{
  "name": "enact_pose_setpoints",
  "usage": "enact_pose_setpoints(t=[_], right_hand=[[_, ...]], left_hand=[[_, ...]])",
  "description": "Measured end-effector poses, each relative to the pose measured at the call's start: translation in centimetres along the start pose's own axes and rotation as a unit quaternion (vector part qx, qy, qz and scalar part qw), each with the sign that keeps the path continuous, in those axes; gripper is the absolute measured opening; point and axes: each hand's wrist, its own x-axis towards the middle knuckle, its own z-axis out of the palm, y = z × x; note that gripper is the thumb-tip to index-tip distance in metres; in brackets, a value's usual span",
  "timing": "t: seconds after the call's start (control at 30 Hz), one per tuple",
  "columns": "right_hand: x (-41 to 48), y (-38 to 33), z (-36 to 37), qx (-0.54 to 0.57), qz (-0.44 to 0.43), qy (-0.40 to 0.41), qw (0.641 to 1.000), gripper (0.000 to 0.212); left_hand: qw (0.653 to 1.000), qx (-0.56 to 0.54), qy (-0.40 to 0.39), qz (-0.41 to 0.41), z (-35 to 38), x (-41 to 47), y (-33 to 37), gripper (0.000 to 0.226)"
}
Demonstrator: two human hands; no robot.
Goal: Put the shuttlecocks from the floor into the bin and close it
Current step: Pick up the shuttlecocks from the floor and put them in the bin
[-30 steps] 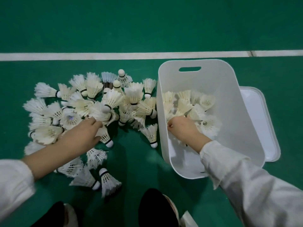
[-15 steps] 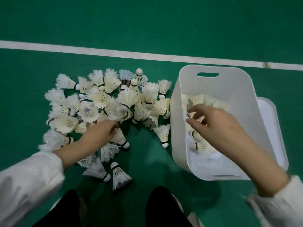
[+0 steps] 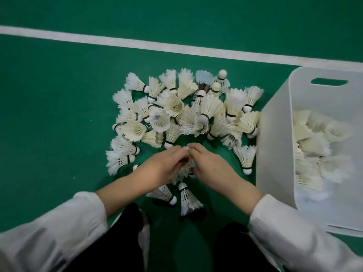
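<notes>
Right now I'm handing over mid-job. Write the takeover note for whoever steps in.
Left hand and right hand: fingers of both curl on one shuttlecock at the pile's near edge.
Pile lies on the green floor, left of the white bin.
Done: a batch lies in the bin.
Left: the rest of the pile, then closing; lid not in view.

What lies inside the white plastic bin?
A heap of white feather shuttlecocks lies inside the white plastic bin. The heap covers the bottom beneath it; the picture's edge cuts off the bin's right side.
</notes>
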Motion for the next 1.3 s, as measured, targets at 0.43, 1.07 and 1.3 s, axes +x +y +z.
enact_pose_setpoints(t=[0.43,1.07,1.3], right_hand=[[0.9,2.5,1.7,-0.014,0.1,0.08,0.992,0.025],[0.9,3.1,2.0,0.032,0.089,0.129,0.987,0.016],[1.0,3.5,2.0,0.039,0.098,0.124,0.987,0.015]], left_hand=[[0.959,0.209,0.061,-0.18,-4.3,-2.0,-8.5,0.034],[0.961,0.106,0.153,-0.202,-6.4,-1.5,-7.8,0.007],[0.961,0.059,0.16,-0.218,-5.9,0.4,-7.7,0.016]])
